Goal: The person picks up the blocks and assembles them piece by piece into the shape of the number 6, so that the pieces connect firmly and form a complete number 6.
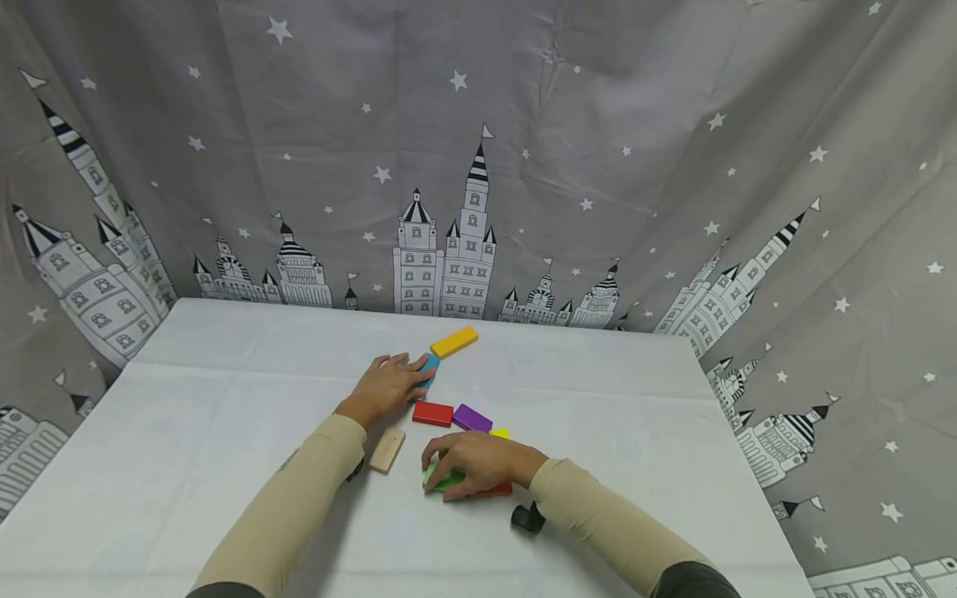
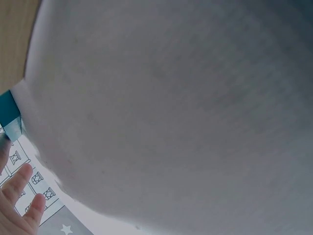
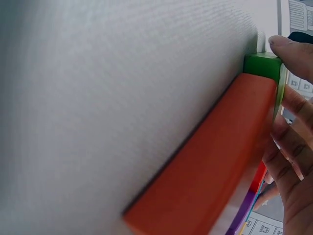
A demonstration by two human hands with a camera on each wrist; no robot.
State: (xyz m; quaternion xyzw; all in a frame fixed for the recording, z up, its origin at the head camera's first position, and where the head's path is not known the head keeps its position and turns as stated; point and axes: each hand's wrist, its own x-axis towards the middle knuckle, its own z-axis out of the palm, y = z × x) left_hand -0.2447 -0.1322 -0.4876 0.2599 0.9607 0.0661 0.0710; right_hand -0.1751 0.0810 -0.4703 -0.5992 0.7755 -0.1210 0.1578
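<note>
My left hand (image 1: 384, 389) pinches a blue block (image 1: 429, 365) on the white cloth, with the thumb at its near end. In the left wrist view, one fingertip touches the teal-blue block (image 2: 9, 108), and other fingers extend free of it. My right hand (image 1: 478, 461) holds a light green block (image 1: 447, 479) between thumb and fingers, nearer the table's front. An orange-red block (image 3: 210, 161) lies end to end with the green block (image 3: 264, 64), under the right palm. A yellow-orange block (image 1: 454, 341) lies just beyond the blue one.
Between the hands lie a red block (image 1: 433, 414), a purple block (image 1: 473, 418) and a partly hidden yellow block (image 1: 499, 433). A plain wooden block (image 1: 387, 450) lies beside the left wrist. A grey curtain (image 1: 523, 108) with castles hangs behind the white-covered table (image 1: 613, 415).
</note>
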